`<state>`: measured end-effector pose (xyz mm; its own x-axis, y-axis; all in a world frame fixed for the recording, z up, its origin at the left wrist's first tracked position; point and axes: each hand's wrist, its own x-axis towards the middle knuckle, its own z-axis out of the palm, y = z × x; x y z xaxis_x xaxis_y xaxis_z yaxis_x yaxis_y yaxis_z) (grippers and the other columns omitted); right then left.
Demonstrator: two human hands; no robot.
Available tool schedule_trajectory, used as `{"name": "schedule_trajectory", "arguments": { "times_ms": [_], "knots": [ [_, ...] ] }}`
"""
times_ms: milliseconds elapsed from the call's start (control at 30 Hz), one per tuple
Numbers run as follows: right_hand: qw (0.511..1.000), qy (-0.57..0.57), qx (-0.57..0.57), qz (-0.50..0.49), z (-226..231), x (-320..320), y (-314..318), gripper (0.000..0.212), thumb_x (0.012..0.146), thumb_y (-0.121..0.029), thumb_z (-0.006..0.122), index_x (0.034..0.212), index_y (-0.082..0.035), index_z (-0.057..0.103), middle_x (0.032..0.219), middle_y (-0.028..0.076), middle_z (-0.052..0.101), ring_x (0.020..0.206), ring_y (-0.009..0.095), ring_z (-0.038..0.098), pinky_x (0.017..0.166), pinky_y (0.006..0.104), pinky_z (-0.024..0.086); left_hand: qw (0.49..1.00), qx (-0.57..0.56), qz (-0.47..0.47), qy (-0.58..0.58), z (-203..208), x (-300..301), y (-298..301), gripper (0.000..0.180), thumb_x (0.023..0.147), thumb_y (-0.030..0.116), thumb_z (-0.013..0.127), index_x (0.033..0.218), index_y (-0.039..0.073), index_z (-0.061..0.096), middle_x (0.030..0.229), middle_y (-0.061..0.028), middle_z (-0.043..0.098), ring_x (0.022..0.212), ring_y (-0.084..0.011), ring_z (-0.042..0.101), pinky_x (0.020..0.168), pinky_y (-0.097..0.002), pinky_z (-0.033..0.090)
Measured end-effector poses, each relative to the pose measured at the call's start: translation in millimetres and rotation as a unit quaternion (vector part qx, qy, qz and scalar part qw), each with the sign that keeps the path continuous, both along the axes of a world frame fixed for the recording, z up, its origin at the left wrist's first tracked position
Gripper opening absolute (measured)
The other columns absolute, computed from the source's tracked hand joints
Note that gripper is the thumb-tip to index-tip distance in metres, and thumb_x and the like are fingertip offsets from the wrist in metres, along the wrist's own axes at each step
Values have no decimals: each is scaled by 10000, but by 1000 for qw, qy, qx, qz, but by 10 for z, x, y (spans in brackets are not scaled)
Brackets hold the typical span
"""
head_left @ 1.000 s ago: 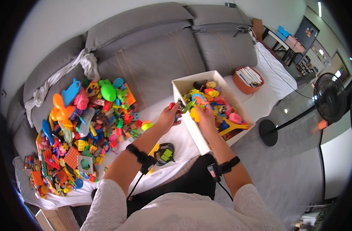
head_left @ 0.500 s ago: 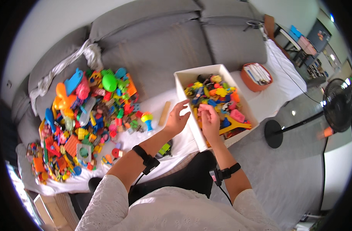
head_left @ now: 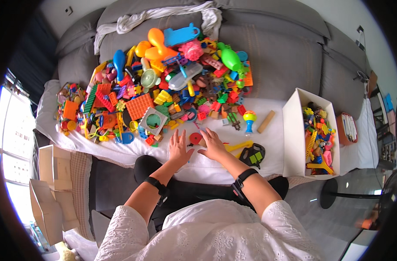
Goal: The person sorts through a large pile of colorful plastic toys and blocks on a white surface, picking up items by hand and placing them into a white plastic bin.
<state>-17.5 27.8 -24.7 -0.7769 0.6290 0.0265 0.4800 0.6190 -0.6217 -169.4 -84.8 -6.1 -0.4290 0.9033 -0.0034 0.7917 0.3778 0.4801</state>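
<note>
A large heap of mixed plastic toys covers the white sheet on the sofa seat. At its near edge, my left hand is open with fingers spread, holding nothing. My right hand is open beside it, fingers apart. A red ring-like piece lies between the fingertips of both hands, next to a small brown piece. Close to the right hand are a yellow toy piece and a black and green toy. A grey square frame sits beyond the left hand.
To the right stands a white box with toys inside, and past it an orange basket of books. A wooden block and a yellow-blue toy lie on the sheet. Cardboard boxes stand at the lower left.
The view has turned left toward the heap. Both hands have moved from over the white box to the heap's near edge, and the right hand's curled fingers have spread.
</note>
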Motion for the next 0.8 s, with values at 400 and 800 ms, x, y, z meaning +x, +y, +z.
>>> {"name": "schedule_trajectory", "arguments": {
  "times_ms": [400, 800],
  "knots": [
    [989, -120, 63, -50, 52, -188, 65, 379, 732, -39, 651, 1067, -159, 522, 1106, 96, 464, 1015, 350, 511, 807, 475, 513, 997, 10, -77, -5, -302, -483, -131, 755, 705, 137, 770, 1381, 197, 438, 1401, -160, 370, 1211, -384, 436, 995, -479, 394],
    [987, -112, 41, -107, -157, -101, 120, 398, 747, -108, 664, 1096, -150, 477, 1132, 172, 443, 1026, 407, 496, 834, 499, 487, 976, -100, -194, -15, -55, -318, 436, 585, 686, 116, 772, 1221, 190, 548, 1203, -122, 474, 1103, -372, 524, 892, -432, 514]
  ]
}}
